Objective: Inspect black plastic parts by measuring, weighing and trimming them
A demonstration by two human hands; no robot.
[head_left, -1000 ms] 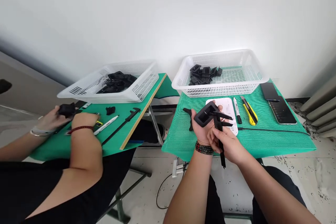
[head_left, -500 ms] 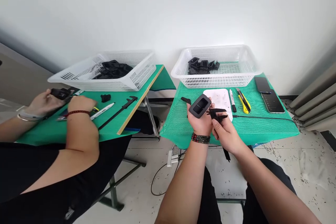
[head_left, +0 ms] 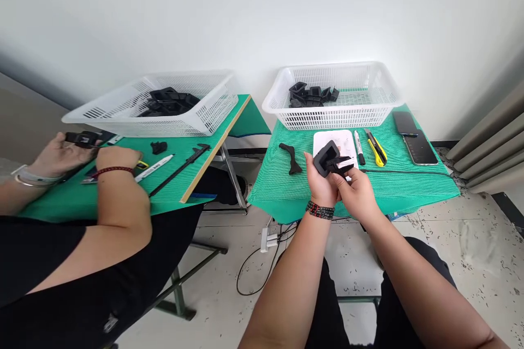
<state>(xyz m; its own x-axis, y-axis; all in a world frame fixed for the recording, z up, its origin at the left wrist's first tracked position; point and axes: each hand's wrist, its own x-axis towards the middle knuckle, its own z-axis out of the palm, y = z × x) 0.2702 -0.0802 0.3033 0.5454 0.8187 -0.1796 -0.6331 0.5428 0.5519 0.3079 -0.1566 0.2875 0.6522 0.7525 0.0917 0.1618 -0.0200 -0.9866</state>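
My left hand (head_left: 318, 184), with a beaded bracelet at the wrist, is closed around a black rectangular plastic frame part (head_left: 325, 156). My right hand (head_left: 357, 193) grips a black plastic caliper (head_left: 341, 164), and the caliper's jaws rest against the part. Both hands hover over the near edge of the green mesh-covered table (head_left: 286, 196). A loose black plastic piece (head_left: 291, 156) lies on the mesh just left of my hands.
A white basket (head_left: 339, 115) with several black parts stands at the back. A white pad (head_left: 339, 139), marker (head_left: 359, 147), yellow knife (head_left: 375, 151), phone (head_left: 413, 137) and cable lie nearby. At the left table a co-worker's hands (head_left: 61, 152) handle a black part beside another basket (head_left: 164, 120).
My hands have moved forward over the table. The black part has turned in my left hand so its opening faces away, and the caliper jaws now sit against it. The view shifted.
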